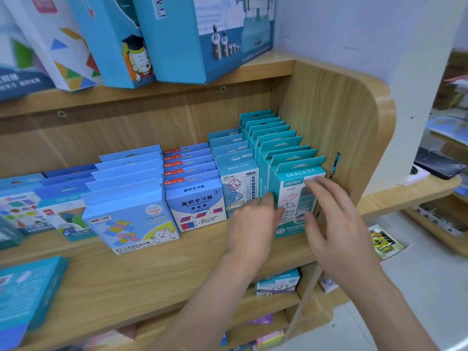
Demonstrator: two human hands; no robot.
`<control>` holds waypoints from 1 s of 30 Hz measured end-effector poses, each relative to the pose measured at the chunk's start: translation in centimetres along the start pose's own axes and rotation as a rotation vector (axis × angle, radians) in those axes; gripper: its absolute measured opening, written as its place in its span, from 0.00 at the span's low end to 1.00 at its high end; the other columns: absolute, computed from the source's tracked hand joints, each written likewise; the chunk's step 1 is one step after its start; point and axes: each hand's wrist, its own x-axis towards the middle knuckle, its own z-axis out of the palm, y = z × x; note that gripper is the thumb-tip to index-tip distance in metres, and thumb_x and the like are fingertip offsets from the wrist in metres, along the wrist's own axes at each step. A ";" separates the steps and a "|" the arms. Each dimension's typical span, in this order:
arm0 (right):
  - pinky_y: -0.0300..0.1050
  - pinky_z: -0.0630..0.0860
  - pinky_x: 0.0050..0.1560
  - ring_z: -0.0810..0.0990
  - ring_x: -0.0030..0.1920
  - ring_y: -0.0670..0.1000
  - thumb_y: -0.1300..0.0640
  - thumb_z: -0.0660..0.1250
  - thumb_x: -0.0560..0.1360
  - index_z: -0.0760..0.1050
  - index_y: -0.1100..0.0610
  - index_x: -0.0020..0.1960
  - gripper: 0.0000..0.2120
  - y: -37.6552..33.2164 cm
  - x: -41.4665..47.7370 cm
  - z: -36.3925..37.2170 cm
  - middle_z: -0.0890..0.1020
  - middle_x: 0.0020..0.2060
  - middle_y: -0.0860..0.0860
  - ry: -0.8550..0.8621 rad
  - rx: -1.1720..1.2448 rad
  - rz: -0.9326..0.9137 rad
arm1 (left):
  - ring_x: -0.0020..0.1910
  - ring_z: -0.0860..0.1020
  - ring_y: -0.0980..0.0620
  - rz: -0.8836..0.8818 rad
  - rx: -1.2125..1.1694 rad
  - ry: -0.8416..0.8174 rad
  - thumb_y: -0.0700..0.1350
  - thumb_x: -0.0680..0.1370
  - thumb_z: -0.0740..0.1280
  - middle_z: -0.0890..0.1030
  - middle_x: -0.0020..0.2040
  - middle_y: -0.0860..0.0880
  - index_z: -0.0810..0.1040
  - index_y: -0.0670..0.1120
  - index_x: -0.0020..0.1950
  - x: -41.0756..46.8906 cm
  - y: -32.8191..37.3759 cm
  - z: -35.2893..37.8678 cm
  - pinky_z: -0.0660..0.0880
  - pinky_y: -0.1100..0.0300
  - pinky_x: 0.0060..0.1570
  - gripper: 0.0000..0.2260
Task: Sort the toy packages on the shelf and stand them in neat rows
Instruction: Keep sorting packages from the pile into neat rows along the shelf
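Note:
Several rows of blue and teal toy packages stand on the wooden shelf point(157, 272). At the far right a row of teal packages point(286, 145) runs back along the shelf's side panel; its front teal package point(291, 188) faces me. My left hand point(250, 224) touches that package's left edge with its fingertips. My right hand point(329, 211) lies over the package's right front with straight fingers. To the left stand rows of light teal boxes point(238, 178), blue boxes with red labels point(195, 198) and plain blue boxes point(129, 214).
The wooden side panel point(342, 117) closes the shelf on the right. Large boxes point(202, 34) stand on the shelf above. A teal box point(27, 295) sticks out at the lower left. More packages fill the shelves below, and other goods lie on a shelf point(440, 163) to the right.

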 end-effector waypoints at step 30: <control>0.30 0.73 0.41 0.78 0.45 0.41 0.64 0.67 0.74 0.79 0.43 0.49 0.16 -14.3 -2.3 9.2 0.82 0.42 0.42 -0.576 0.640 -0.126 | 0.51 0.76 0.60 -0.371 -0.085 0.060 0.35 0.66 0.66 0.81 0.50 0.56 0.82 0.49 0.49 -18.1 -15.6 -16.6 0.70 0.72 0.53 0.16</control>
